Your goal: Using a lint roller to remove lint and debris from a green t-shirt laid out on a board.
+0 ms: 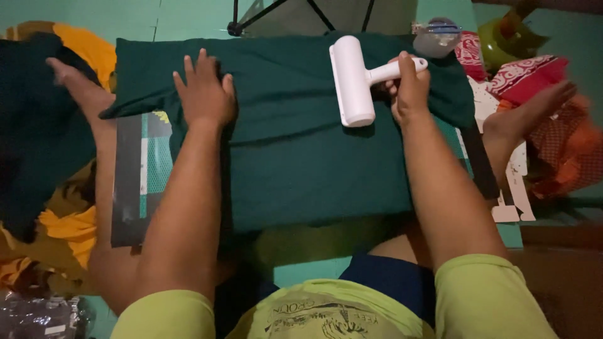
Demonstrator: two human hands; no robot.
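White lint roller [352, 81] in right hand [411, 88] grip; left hand [204, 94] flat, open on green cloth [295, 157].

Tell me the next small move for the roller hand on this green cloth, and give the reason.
Probably draw the white lint roller toward the body across the dark green cloth. The right hand grips its handle with the drum lying on the cloth's far part, and the left hand presses flat, holding the cloth down.

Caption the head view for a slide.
Left hand flat on dark green cloth; right hand holds white lint roller on it.
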